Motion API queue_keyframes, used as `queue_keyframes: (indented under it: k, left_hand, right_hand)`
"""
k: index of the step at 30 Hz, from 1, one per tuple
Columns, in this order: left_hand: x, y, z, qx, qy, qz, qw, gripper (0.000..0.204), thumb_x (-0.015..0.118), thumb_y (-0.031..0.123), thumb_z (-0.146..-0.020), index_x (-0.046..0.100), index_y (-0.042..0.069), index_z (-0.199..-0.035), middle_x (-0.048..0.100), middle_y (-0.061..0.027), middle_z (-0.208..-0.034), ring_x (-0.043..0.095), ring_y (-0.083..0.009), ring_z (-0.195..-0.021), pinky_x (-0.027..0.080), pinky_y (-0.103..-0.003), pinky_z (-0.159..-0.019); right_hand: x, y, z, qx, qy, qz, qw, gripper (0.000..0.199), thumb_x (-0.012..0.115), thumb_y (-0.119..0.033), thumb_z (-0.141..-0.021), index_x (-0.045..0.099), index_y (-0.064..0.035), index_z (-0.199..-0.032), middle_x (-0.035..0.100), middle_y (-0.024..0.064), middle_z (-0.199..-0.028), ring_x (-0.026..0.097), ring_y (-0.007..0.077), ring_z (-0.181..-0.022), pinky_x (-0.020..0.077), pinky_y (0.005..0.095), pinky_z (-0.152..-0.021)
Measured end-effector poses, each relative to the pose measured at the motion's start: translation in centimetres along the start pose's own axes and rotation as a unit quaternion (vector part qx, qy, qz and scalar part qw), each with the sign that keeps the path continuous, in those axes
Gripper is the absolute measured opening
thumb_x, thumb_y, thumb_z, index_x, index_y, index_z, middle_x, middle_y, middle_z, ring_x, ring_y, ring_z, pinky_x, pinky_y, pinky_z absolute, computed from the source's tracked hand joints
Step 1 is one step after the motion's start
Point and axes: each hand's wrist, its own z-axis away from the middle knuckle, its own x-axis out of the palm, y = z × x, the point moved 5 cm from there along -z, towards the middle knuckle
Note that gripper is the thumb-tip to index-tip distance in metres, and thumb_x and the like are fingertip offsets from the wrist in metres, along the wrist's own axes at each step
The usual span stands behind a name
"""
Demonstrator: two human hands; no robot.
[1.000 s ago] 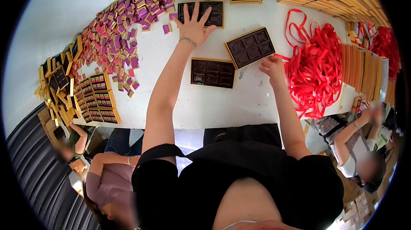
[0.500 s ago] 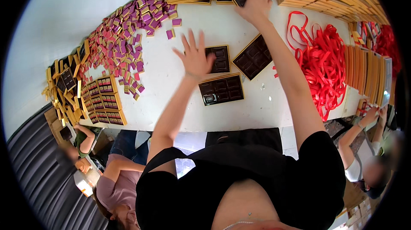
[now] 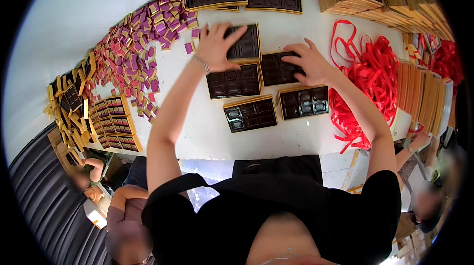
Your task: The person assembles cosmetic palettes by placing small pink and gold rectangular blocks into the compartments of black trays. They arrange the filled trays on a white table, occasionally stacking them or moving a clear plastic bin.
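Left of a red ribbon heap (image 3: pixel 368 85), five dark trays (image 3: pixel 251 115) are laid flat, apparently for reach. The group's far tray (image 3: pixel 248 48) is spanned by a wide-spread left hand (image 3: pixel 215 46); the tray between it and the heap (image 3: pixel 276 71) is partly covered by a right hand (image 3: pixel 312 64), fingers parted, firm contact unclear.

You wear a black, round-necked, short-sleeved top (image 3: pixel 345 215), a thin silvery necklace (image 3: pixel 282 258) with a small pendant (image 3: pixel 290 250), and a silvery bracelet (image 3: pixel 202 64) on your left wrist (image 3: pixel 198 68).
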Motion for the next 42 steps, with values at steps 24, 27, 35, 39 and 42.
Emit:
queue_keyframes:
  k: [24, 27, 35, 39, 42]
  left_hand:
    - [7.1, 3.8, 7.4, -0.058, 0.051, -0.020, 0.997, 0.078, 0.056, 0.068, -0.080, 0.035, 0.036, -0.148, 0.020, -0.0068, -0.160, 0.018, -0.0356, -0.145, 0.015, -0.076, -0.103]
    - [5.7, 2.7, 6.1, -0.052, 0.055, -0.012, 0.997, 0.079, 0.056, 0.067, -0.081, 0.034, 0.036, -0.149, 0.020, -0.0080, -0.160, 0.018, -0.0348, -0.146, 0.016, -0.073, -0.105]
    - [10.2, -4.4, 24.0, -0.201, 0.061, -0.018, 0.977, 0.074, 0.051, 0.067, -0.084, 0.038, 0.031, -0.148, 0.021, -0.0066, -0.160, 0.017, -0.0377, -0.146, 0.012, -0.071, -0.108]
    - [11.6, -4.0, 31.1, -0.214, 0.043, -0.029, 0.975, 0.074, 0.046, 0.066, -0.087, 0.039, 0.025, -0.148, 0.021, -0.0118, -0.159, 0.017, -0.0411, -0.145, 0.010, -0.072, -0.107]
    - [12.7, -2.2, 33.9, -0.260, 0.147, 0.014, 0.954, 0.080, 0.038, 0.073, -0.087, 0.038, 0.021, -0.148, 0.024, -0.0174, -0.158, 0.020, -0.0455, -0.143, 0.007, -0.074, -0.104]
  right_hand:
    - [-4.0, 4.5, -2.7, 0.070, 0.198, 0.111, 0.971, 0.112, 0.088, -0.030, -0.051, 0.035, -0.0189, -0.148, 0.045, 0.0126, -0.134, 0.043, 0.0343, -0.126, 0.0312, 0.0484, -0.109]
    - [-5.0, 3.5, -3.2, 0.060, 0.246, 0.054, 0.966, 0.110, 0.088, -0.028, -0.051, 0.036, -0.0195, -0.148, 0.045, 0.0122, -0.135, 0.042, 0.0341, -0.126, 0.0322, 0.0471, -0.109]
    - [-2.8, -4.4, -4.4, -0.022, 0.184, 0.042, 0.982, 0.112, 0.089, -0.034, -0.052, 0.035, -0.0162, -0.148, 0.044, 0.0163, -0.135, 0.041, 0.0360, -0.128, 0.0279, 0.0516, -0.110]
    - [3.2, -10.3, -11.8, -0.058, 0.099, 0.084, 0.990, 0.113, 0.086, -0.047, -0.058, 0.028, -0.0172, -0.151, 0.040, 0.0191, -0.140, 0.037, 0.0357, -0.133, 0.0240, 0.0653, -0.108]
    - [7.2, -14.1, -15.5, -0.140, 0.030, 0.107, 0.984, 0.106, 0.073, -0.062, -0.069, 0.024, -0.0214, -0.153, 0.034, 0.0206, -0.147, 0.030, 0.0359, -0.140, 0.0180, 0.0713, -0.108]
